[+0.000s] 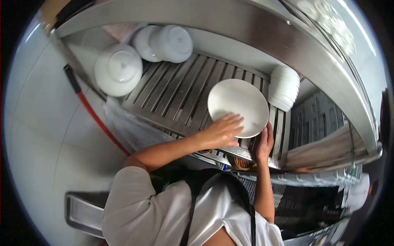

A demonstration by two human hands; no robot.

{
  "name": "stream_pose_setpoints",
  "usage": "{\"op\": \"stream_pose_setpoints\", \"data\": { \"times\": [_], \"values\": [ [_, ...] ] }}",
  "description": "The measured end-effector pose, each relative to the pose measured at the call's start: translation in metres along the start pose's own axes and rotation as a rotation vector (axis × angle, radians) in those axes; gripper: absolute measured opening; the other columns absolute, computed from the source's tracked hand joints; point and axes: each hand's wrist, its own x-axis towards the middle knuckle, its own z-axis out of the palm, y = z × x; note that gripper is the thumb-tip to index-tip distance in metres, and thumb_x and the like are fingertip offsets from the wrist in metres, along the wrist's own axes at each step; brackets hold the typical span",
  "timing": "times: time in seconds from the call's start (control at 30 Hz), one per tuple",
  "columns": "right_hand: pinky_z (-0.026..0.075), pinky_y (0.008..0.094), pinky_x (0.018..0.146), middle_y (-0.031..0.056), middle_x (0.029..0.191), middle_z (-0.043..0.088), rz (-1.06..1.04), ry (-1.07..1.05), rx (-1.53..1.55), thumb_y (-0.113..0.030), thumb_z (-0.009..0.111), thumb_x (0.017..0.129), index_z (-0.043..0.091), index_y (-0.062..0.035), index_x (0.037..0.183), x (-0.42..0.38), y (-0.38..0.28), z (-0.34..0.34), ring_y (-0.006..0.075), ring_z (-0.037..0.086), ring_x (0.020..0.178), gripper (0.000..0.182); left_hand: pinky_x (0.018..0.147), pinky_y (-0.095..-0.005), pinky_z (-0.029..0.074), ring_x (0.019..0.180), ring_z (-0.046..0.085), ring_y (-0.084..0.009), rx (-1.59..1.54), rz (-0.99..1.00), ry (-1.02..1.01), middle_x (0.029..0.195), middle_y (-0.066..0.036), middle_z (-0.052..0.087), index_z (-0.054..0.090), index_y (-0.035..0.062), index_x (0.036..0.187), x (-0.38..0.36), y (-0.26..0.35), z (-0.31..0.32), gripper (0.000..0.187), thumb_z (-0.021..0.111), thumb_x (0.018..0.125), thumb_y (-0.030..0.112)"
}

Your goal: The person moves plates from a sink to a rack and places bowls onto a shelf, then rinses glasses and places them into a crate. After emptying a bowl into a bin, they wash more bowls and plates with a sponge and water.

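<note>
A white shallow bowl (238, 98) stands tilted above the slatted metal shelf, its hollow side facing me. My left hand (221, 131) reaches over its near rim. The fingers lie stretched out against the inner surface, slightly blurred, and the thumb is apart from them, outside the rim. At the lower right rim, my right hand (265, 143) holds the bowl with the fingers pointing up along the edge. Part of its grip is hidden behind the bowl.
Upturned white bowls stand on the left of the slatted shelf (180, 82), a single one (119, 69) and a group (170, 43). A white dish stack (284, 88) leans at the right. A steel beam (230, 20) crosses above. A red-handled pole (98, 119) slants at left.
</note>
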Motion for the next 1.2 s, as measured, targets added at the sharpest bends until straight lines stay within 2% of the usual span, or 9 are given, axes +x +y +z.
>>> {"op": "stream_pose_setpoints", "data": {
  "times": [0.1,0.27,0.33,0.43,0.53,0.67,0.7,0.87,1.2],
  "values": [
    [0.036,0.036,0.111,0.0213,0.14,0.056,0.015,-0.023,0.135,-0.025,0.041,0.108,0.047,0.0088,0.142,0.004,0.01,0.001,0.0279,0.052,0.13,0.048,0.108,-0.0454,0.045,0.129,0.055,-0.0342,0.034,-0.034,-0.1,0.133,-0.017,0.062,0.065,0.0011,0.116,0.0,-0.001,0.028,0.047,0.076,0.082,0.03],
    [0.035,0.0366,0.112,0.0254,0.143,0.054,0.068,0.029,-0.021,-0.034,0.043,0.108,0.048,0.0089,0.142,0.001,0.009,-0.007,0.0319,0.049,0.135,0.055,0.086,-0.0372,0.059,0.102,0.072,-0.022,0.036,-0.033,0.121,0.104,-0.007,0.075,0.074,0.0077,0.098,0.005,0.015,0.019,0.022,0.076,0.08,0.021],
    [0.036,0.0362,0.112,0.022,0.141,0.056,0.084,0.063,-0.018,-0.039,0.038,0.108,0.049,0.0076,0.141,0.002,0.011,-0.009,0.032,0.051,0.132,0.058,0.081,-0.0379,0.059,0.097,0.073,-0.0225,0.008,-0.031,0.17,0.103,-0.007,0.075,0.072,0.0093,0.096,0.007,0.02,0.017,0.02,0.075,0.082,0.023],
    [0.046,0.0402,0.101,0.0192,0.132,0.059,0.171,0.035,0.45,-0.048,0.03,0.109,0.045,0.0027,0.144,0.004,0.009,-0.008,0.0286,0.061,0.116,0.064,0.07,-0.037,0.058,0.082,0.074,-0.0244,-0.037,-0.112,0.258,0.09,-0.007,0.076,0.075,0.0097,0.091,0.021,0.033,0.002,0.018,0.076,0.082,0.025],
    [0.049,0.0403,0.096,0.0189,0.13,0.059,0.181,0.027,0.411,-0.053,0.032,0.107,0.042,0.0016,0.147,0.004,0.008,-0.011,0.0262,0.062,0.11,0.068,0.061,-0.0354,0.055,0.068,0.072,-0.0264,-0.059,-0.265,0.328,0.079,-0.011,0.074,0.077,0.0068,0.089,0.032,0.04,-0.014,0.022,0.08,0.083,0.028],
    [0.049,0.0393,0.095,0.0168,0.125,0.06,0.168,0.024,0.404,-0.052,0.038,0.107,0.043,0.0012,0.146,0.004,0.008,-0.01,0.024,0.061,0.107,0.066,0.06,-0.0293,0.052,0.067,0.068,-0.0109,-0.638,-0.622,0.515,0.074,-0.007,0.074,0.078,0.0006,0.092,0.053,0.04,-0.044,0.018,0.078,0.088,0.018],
    [0.049,0.0393,0.095,0.0167,0.126,0.06,0.165,0.018,0.391,-0.05,0.038,0.107,0.043,0.0011,0.146,0.003,0.008,-0.011,0.0238,0.061,0.107,0.065,0.066,-0.0285,0.055,0.074,0.07,-0.0148,-0.759,-0.754,0.524,0.088,-0.009,0.076,0.074,-0.0042,0.099,0.058,0.036,-0.057,0.026,0.08,0.086,0.018],
    [0.05,0.0385,0.095,0.0183,0.129,0.059,0.181,0.049,0.363,-0.04,0.042,0.108,0.044,0.0023,0.144,0.004,0.017,-0.008,0.0249,0.062,0.108,0.056,0.078,-0.0287,0.053,0.085,0.069,-0.0143,-1.236,-0.767,0.982,0.098,-0.007,0.073,0.071,-0.0032,0.105,0.055,0.008,-0.097,0.034,0.08,0.085,0.022],
    [0.039,0.0337,0.108,0.0154,0.134,0.056,0.192,0.075,0.345,-0.026,0.048,0.106,0.047,0.0061,0.141,0.002,0.014,-0.002,0.0225,0.053,0.122,0.048,0.092,-0.0345,0.052,0.102,0.067,-0.0226,-0.927,-0.801,1.459,0.116,-0.012,0.068,0.064,-0.0041,0.121,-0.082,-0.101,-0.2,0.049,0.082,0.084,0.021]
  ]
}}
